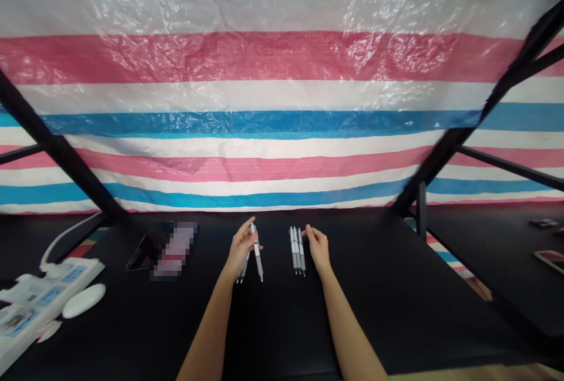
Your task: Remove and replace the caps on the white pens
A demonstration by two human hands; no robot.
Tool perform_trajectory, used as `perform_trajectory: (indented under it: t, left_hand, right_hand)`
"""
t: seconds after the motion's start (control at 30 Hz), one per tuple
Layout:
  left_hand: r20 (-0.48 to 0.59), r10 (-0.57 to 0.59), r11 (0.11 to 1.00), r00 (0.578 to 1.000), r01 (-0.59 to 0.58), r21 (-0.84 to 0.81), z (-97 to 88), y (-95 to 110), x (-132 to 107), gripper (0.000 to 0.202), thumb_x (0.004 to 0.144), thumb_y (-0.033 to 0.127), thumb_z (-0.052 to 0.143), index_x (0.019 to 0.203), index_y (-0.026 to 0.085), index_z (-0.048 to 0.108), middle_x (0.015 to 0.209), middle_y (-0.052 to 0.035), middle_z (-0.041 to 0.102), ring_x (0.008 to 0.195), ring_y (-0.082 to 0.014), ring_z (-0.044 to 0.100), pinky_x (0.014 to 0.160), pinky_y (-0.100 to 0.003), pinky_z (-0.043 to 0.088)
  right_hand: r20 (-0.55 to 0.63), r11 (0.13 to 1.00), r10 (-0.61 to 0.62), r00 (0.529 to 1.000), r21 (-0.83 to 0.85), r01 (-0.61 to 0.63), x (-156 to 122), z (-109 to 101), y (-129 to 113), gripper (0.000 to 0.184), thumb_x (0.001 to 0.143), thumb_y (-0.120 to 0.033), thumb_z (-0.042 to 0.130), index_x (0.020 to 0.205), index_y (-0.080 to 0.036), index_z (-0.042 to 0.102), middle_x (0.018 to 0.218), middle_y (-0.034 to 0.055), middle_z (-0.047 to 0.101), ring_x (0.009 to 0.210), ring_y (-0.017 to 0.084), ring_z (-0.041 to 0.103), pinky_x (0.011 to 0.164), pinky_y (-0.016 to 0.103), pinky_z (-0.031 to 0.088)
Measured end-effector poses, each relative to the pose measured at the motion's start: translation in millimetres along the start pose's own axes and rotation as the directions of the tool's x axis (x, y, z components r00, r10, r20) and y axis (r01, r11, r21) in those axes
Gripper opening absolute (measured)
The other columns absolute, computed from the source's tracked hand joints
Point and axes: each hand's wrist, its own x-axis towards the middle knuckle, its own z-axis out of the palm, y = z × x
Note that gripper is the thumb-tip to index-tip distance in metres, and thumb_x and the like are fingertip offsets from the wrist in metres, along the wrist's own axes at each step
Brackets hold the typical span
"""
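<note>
On the black table (282, 322) my left hand (241, 248) pinches a white pen (257, 253) near its top end, with a second white pen (244, 269) lying partly under the hand. Three more white pens (296, 250) lie side by side just to the right. My right hand (318, 247) rests beside them, its fingertips touching the top of the rightmost pen, fingers loosely curled.
A white power strip (37, 302) and a white oval object (83, 300) sit at the left edge. A dark phone (147, 246) and a blurred card lie left of my hands. Black frame bars (458, 134) cross a striped tarp behind.
</note>
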Motion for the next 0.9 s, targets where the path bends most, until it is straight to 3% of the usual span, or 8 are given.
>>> perform_trajectory:
  t: [0.4,0.67,0.9]
  left_hand:
    - [-0.011,0.026,0.998,1.0,-0.025,0.055,-1.1,-1.0,0.5,0.044,0.067,0.028,0.069,0.11,0.021,0.061,0.071,0.003,0.052,0.059,-0.0075,0.051,0.059,-0.026,0.053]
    - [-0.009,0.013,0.997,1.0,-0.013,0.074,-5.6,-7.8,3.7,0.055,0.067,0.027,0.068,0.12,0.027,0.056,0.072,0.0035,0.049,0.062,-0.0077,0.049,0.057,-0.024,0.052]
    - [0.019,0.012,0.995,1.0,-0.014,0.1,-5.8,-6.4,2.5,0.051,0.068,0.027,0.067,0.118,0.025,0.058,0.072,0.0029,0.05,0.061,-0.0081,0.049,0.058,-0.025,0.052]
  right_hand:
    - [0.005,1.0,-0.005,1.0,0.006,0.005,-0.9,0.0,-2.6,0.049,0.079,-0.059,0.044,0.06,-0.019,0.064,0.07,0.0055,0.067,0.075,0.023,0.059,0.072,0.031,0.041]
    - [-0.001,1.0,-0.003,1.0,-0.005,0.003,0.0,0.3,-1.8,0.048,0.079,-0.059,0.044,0.059,-0.019,0.063,0.069,0.0054,0.067,0.074,0.023,0.059,0.07,0.031,0.041]
    - [-0.003,1.0,-0.01,1.0,0.002,0.01,-0.7,0.5,-3.3,0.047,0.079,-0.058,0.045,0.058,-0.019,0.063,0.068,0.005,0.067,0.072,0.022,0.06,0.069,0.031,0.041]
